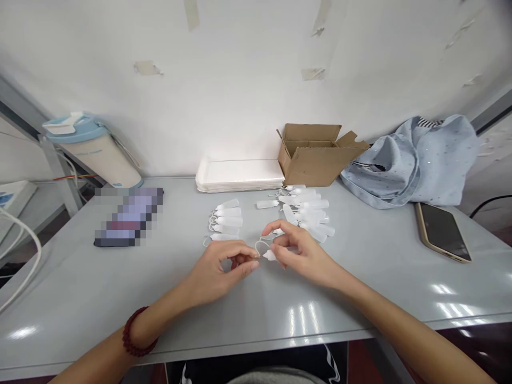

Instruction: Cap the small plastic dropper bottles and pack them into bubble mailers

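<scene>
Head view: a small white tube point(269, 256) is above the middle of the table point(224, 325), between the hands, toward its front edge. Only its nozzle end shows clearly; right-hand fingers cover the body. The nozzle points toward the table's left edge, the long axis running roughly along the front edge. The right hand point(302, 253) grips the tube between thumb and fingers. The left hand point(224, 266) pinches the string loop point(262, 244) at the nozzle, though the exact contact is too small to tell. Behind, the right hand partly hides a pile of tubes point(306, 202).
</scene>
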Motion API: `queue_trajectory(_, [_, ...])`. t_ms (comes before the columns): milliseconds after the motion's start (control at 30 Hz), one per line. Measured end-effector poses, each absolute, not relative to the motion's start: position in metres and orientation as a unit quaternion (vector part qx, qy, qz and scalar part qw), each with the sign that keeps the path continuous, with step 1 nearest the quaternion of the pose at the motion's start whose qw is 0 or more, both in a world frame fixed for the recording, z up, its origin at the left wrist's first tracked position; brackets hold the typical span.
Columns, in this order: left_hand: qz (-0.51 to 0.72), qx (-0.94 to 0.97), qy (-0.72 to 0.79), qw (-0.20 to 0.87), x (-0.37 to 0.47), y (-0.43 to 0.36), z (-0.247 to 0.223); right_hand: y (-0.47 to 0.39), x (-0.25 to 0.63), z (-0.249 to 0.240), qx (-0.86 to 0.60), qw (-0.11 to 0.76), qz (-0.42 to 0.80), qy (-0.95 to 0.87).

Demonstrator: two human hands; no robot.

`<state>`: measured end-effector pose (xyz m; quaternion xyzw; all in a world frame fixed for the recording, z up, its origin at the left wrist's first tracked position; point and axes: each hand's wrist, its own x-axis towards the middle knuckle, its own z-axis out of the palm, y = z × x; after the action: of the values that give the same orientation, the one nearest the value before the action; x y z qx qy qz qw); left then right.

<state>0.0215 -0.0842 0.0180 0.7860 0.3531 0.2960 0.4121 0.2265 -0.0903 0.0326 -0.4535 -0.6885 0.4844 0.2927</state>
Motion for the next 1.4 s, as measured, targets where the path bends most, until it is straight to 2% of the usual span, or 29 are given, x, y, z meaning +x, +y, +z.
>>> queue_trajectory(133, [0.280, 0.719, 0.375, 0.514, 0.022, -0.082, 0.024, -0.092, 0.227, 0.035, -0.449, 0.300, 0.474, -0.696])
queue_trajectory(400, [0.257, 0.671, 0.407, 0.564, 0.024, -0.086, 0.018, -0.095, 0.221, 0.021, -0.429, 0.301, 0.441, -0.729])
queue_trajectory(1100, [0.252, 0.633, 0.409, 0.607, 0.028, -0.087, 0.014, -0.097, 0.216, 0.013, -0.450, 0.301, 0.399, -0.740])
queue_trajectory(1400, [0.236, 0.624, 0.423, 0.613, 0.015, -0.073, 0.026, -0.095, 0.219, 0.020, -0.457, 0.307, 0.451, -0.703])
